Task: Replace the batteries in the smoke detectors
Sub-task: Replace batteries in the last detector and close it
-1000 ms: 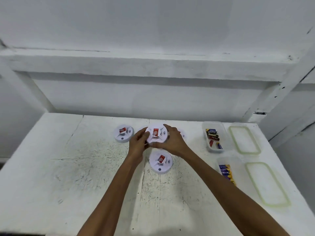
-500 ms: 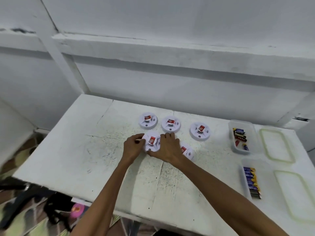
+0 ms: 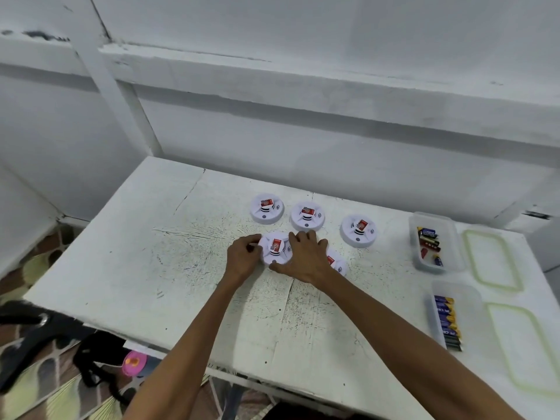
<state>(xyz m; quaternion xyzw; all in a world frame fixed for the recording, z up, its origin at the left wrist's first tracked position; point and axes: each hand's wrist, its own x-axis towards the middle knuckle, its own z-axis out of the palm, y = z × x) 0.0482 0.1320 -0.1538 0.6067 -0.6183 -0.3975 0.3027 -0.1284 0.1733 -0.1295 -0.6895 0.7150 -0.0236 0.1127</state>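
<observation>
Both of your hands close on one smoke detector [image 3: 274,248] at the middle of the white table [image 3: 181,268]. The left hand [image 3: 244,257] curls its fingers round the left rim. The right hand [image 3: 306,259] spreads over the right side, thumb hooked at the near edge. The unit sits face up on the table, just near of three more detectors in a far row [image 3: 307,216]. A fifth detector [image 3: 338,265] lies half hidden under your right wrist.

The step looks like freeing the body from its base. Brace one rim, turn the other squarely, and keep the unit flat so it does not skid. Watch the wrist: it could nudge the hidden detector.

To the right, a clear tub of loose batteries [image 3: 451,247] stands far, and a tub with a neat battery row [image 3: 469,313] stands near. Each has a lid [image 3: 491,260] beside it.

Each detector carries a red label and a small sound-wave mark, but the print is too small to read. The purple-and-yellow batteries bear lettering that is likewise illegible.
</observation>
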